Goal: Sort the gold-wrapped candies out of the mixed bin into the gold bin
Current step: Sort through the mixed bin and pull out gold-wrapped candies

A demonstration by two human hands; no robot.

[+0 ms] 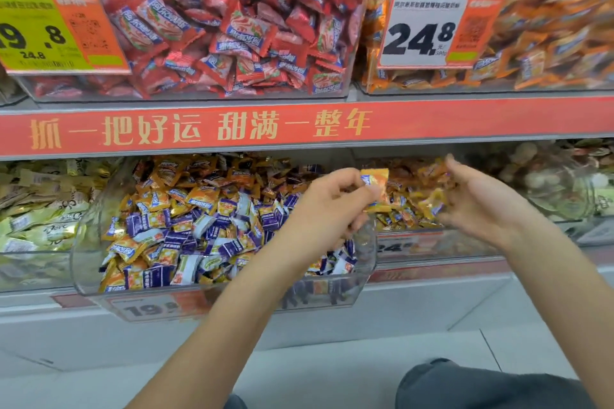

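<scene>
Risk: gold candy (374, 183), one piece pinched at left hand (332, 206) fingertips over mixed bin (83, 242) right edge, slips back in mid-transfer, pinch looks shallow. Right hand (478, 206) grip loose, cupping maybe two gold pieces over gold bin (415, 244), blurred, could spill. Two hands, two bins.

Head camera looks forward and down, close to the shelf (299, 129).

"24.8" on white price tag (428, 31)
</scene>
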